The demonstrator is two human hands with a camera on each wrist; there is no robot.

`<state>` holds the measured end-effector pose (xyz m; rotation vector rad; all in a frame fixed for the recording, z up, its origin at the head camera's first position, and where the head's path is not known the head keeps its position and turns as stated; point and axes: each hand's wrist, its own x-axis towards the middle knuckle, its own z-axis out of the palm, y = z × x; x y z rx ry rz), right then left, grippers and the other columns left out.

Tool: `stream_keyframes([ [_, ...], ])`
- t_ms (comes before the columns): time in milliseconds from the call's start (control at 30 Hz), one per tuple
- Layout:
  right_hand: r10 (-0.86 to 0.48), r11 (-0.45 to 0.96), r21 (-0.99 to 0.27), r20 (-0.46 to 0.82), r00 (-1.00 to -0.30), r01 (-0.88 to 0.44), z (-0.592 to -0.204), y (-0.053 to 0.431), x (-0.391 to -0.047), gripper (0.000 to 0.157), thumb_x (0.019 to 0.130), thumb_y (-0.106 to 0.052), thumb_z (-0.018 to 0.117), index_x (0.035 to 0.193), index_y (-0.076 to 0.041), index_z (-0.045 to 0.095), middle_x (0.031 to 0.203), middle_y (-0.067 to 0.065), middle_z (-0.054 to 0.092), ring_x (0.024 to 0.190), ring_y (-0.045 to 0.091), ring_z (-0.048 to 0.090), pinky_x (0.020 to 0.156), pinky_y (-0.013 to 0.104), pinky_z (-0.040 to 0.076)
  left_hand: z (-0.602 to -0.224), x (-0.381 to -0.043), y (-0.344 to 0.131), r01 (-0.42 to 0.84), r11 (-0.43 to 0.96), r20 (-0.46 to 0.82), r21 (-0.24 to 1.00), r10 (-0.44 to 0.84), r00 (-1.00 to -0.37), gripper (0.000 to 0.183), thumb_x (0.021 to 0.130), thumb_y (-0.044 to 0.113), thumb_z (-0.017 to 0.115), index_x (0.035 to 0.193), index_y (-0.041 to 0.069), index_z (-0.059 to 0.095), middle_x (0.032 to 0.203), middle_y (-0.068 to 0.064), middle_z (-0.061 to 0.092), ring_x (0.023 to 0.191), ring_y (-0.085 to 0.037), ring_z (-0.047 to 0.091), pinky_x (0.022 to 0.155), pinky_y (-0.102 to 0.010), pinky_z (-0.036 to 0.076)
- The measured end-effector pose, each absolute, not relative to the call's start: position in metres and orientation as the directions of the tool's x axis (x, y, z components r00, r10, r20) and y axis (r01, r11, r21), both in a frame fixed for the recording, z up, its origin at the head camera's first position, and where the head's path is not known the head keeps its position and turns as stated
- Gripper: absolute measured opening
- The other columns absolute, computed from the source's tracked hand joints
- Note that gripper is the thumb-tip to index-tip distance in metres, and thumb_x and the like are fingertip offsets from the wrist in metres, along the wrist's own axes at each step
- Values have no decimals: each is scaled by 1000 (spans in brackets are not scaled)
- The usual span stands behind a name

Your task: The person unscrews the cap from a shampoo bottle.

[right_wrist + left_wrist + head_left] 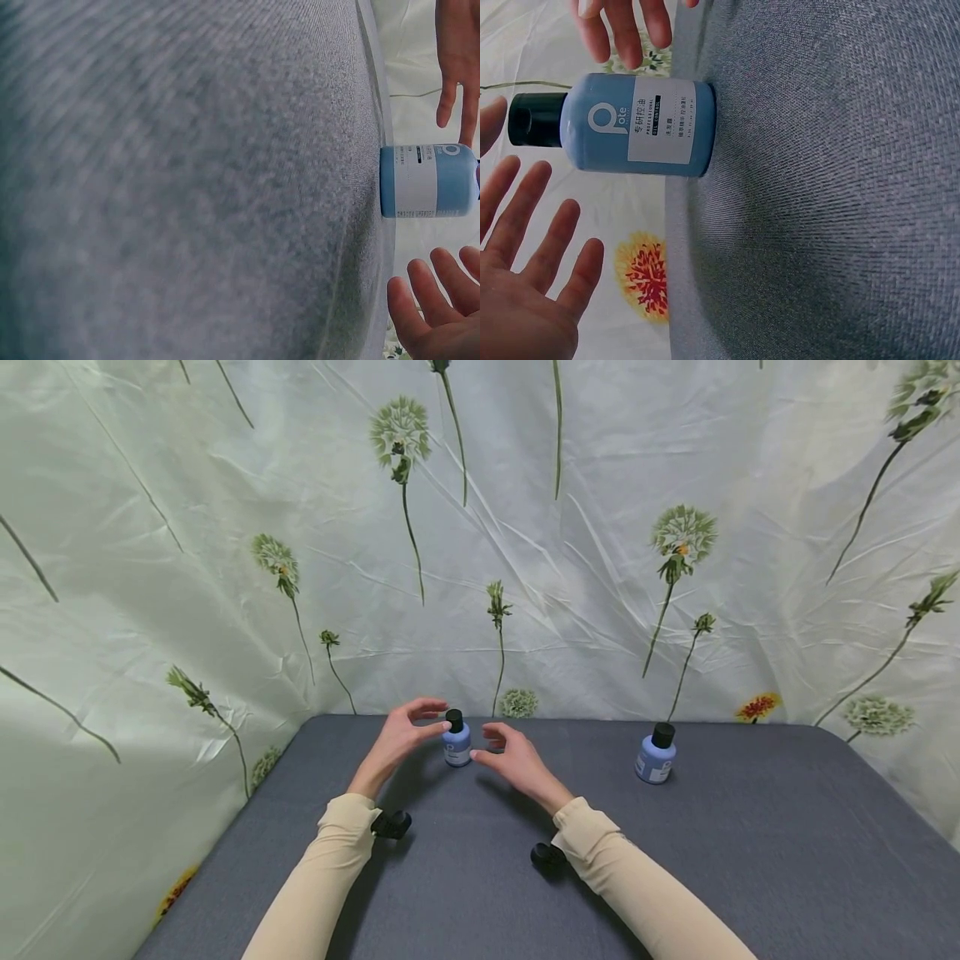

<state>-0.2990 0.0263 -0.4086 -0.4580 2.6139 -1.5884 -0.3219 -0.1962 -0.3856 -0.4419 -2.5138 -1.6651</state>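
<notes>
A small blue shampoo bottle (457, 743) with a black cap stands upright on the dark grey cloth, between the two hands. Its white label (662, 120) faces the left wrist camera. On the left side, the left hand (402, 737) is held around cap height, its fingers spread and loosely bent. The right hand (519, 763) hovers at the other side, thumb tip close to the bottle's body; whether it touches cannot be told. Neither hand grips the bottle. In the right wrist view the right hand's fingers (424, 294) are apart from it.
A second blue bottle (656, 755) with a black cap stands farther right on the cloth-covered table (780, 827). Behind the table hangs a pale curtain (570, 577) printed with dandelions. A black wrist camera (393, 824) sits at the left cuff, another (547, 857) at the right.
</notes>
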Motion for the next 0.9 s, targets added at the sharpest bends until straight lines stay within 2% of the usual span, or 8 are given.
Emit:
stream_keyframes([
  [233, -284, 414, -880, 119, -951, -233, -409, 22, -302, 57, 92, -25, 71, 141, -2, 50, 135, 15, 56, 122, 32, 54, 95, 49, 46, -391, -329, -196, 295, 386, 239, 874, 186, -953, 49, 87, 26, 78, 129, 7, 63, 127, -7, 63, 123, -29, 53, 99, -54, 40],
  [533, -289, 414, -875, 134, -948, -250, -412, 16, -307, 56, 91, -24, 72, 138, -3, 52, 134, 15, 57, 123, 32, 53, 97, 50, 44, -389, -331, -194, 284, 395, 220, 874, 200, -955, 49, 87, 24, 76, 130, 6, 62, 128, -6, 62, 123, -29, 53, 99, -54, 40],
  [767, -297, 422, -869, 138, -945, -260, -417, 10, -312, 57, 90, -23, 74, 137, -2, 52, 133, 16, 57, 123, 32, 53, 100, 49, 42, -389, -333, -195, 298, 378, 226, 877, 222, -948, 42, 88, 21, 76, 127, 11, 65, 127, -6, 63, 122, -27, 54, 97, -53, 43],
  [900, -309, 408, -870, 154, -938, -277, -417, 5, -314, 56, 89, -21, 75, 136, 0, 53, 132, 17, 58, 122, 33, 54, 100, 49, 42, -390, -334, -195, 302, 371, 226, 878, 235, -945, 44, 88, 19, 76, 129, 7, 63, 127, -6, 63, 120, -26, 55, 96, -51, 44],
])
